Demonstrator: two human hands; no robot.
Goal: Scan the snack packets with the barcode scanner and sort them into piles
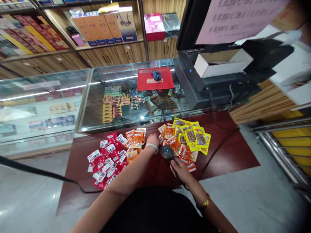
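The right hand (179, 167) has its fingers curled around the handle of a black scanner (167, 151), and the round top of it is near the left hand. The left hand (153, 139) reaches out by some orange packets (173, 141) on its right; its fingers are bent and partly hidden, so I cannot tell how far open they are or if they have hold of one. Yellow packets (194, 136) lie in a heap at the right of these, touching them. On the other side of the left hand there are more orange packets, a small bunch (137, 138), and next to them a big messy pile of red and white packets (107, 160). All of this sits on a shiny, dark red-brown table (148, 173). Just behind the table is a glass case (126, 122) with little things inside. On its top are a red mat (143, 82) and a dark computer mouse (156, 75). To the right stands a dark machine (190, 89) with an open white box (206, 69) on it, under a pink paper (225, 19) with writing. At the back, wooden shelves (139, 45) hold bright boxes. The floor (230, 200) is gray, and shiny metal rails (274, 152) stand at the right.
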